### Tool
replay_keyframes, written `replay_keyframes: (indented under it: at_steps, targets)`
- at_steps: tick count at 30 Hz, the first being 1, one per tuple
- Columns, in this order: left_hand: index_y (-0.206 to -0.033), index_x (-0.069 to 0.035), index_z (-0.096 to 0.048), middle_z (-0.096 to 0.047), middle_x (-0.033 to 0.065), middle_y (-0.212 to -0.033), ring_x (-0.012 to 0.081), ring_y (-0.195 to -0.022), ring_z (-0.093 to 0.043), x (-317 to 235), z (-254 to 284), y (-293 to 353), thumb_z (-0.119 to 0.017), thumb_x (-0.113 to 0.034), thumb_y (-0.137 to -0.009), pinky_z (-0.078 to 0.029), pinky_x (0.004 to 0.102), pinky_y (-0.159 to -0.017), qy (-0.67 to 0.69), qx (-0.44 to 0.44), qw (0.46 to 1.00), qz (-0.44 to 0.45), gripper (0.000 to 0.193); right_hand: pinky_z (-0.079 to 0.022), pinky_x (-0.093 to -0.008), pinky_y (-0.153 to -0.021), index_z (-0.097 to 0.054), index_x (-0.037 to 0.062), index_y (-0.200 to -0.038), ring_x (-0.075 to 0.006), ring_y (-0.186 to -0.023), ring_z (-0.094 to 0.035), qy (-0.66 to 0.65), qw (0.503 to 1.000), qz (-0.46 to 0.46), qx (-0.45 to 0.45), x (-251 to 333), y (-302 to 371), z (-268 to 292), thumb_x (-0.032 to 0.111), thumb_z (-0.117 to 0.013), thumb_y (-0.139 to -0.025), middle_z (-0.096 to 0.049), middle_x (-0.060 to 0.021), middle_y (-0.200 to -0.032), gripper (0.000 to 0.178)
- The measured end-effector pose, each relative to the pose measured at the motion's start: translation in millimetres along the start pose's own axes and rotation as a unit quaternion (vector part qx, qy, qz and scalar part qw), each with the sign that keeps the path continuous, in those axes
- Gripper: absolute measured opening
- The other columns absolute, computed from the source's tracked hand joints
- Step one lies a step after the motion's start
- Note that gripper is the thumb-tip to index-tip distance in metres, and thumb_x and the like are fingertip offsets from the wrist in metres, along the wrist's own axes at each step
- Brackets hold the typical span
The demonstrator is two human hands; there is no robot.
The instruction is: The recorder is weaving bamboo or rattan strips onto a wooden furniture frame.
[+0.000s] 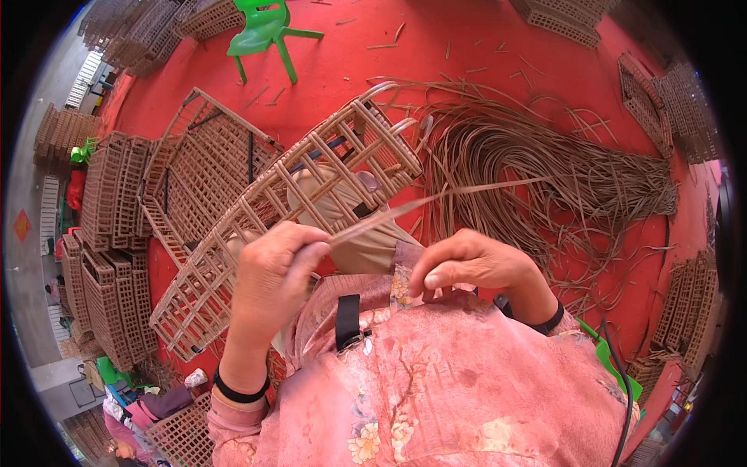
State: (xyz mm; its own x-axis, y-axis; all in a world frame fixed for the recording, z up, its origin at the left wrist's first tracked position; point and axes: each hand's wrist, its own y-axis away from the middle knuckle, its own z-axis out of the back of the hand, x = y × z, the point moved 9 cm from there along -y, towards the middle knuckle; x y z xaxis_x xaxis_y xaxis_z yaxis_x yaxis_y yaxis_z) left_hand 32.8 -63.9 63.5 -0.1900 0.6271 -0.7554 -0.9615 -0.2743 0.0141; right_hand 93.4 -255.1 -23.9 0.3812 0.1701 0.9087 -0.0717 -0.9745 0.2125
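Note:
My left hand (280,265) is closed, with thumb and forefinger pinching a flat, pale brown wicker strip (412,205). From the pinch the strip slants up to the right, reaching over a pile of loose strips. My right hand (475,265) is in front of my body, close to the pink flowered garment (482,366). Its fingers are curled in, and whatever they hold, if anything, is hidden. Across my lap leans a long woven basket frame (257,210) with open square gaps, tilted up to the right. My left hand overlaps its near side.
A large bundle of long loose strips (506,148) spreads over the red floor (373,58) at the right. Another woven piece (210,156) lies beyond the frame. Stacked baskets (117,187) line the left. A green chair (264,35) stands far off; another person (144,412) is at lower left.

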Motion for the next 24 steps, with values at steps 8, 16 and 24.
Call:
replay_keyframes:
  at_steps: [8, 16, 24]
  targets:
    - [-0.095, -0.002, -0.069, -0.064, 0.0096, -0.078, 0.0229, -0.069, -0.064, -67, -35, -11, -0.073, -0.002, -0.081, -0.05, 0.0323, -0.062, -0.098, 0.017, 0.971, -0.218, 0.014, -0.049, -0.0237, -0.071, -0.069, 0.001, -0.11, -0.0065, -0.081, -0.06, 0.193, 0.923, 0.237, -0.233, 67, -18, 17, 0.016, -0.065, -0.097, -0.068, -0.0065, -0.089, 0.02]
    - [-0.099, -0.002, -0.07, -0.067, 0.0025, -0.079, 0.01, -0.067, -0.06, -27, -11, -34, -0.072, -0.006, -0.087, -0.048, 0.0276, -0.059, 0.009, -0.062, 0.99, -0.129, 0.012, -0.046, -0.0237, -0.062, -0.073, -0.0006, -0.095, -0.0033, -0.071, -0.053, 0.246, 0.901, 0.183, -0.308, 74, -13, 77, 0.016, -0.071, -0.093, -0.064, 0.0013, -0.073, 0.017]
    - [-0.109, -0.002, -0.065, -0.065, -0.0013, -0.088, 0.0027, -0.07, -0.053, 6, -8, -81, -0.06, -0.01, -0.096, -0.047, 0.0212, -0.065, 0.057, -0.053, 0.996, 0.031, 0.016, -0.05, -0.0379, -0.061, -0.076, 0.0057, -0.089, -0.026, -0.059, -0.064, 0.556, 0.746, 0.121, -0.346, 137, -41, 117, 0.033, -0.067, -0.089, -0.067, -0.0139, -0.069, 0.029]
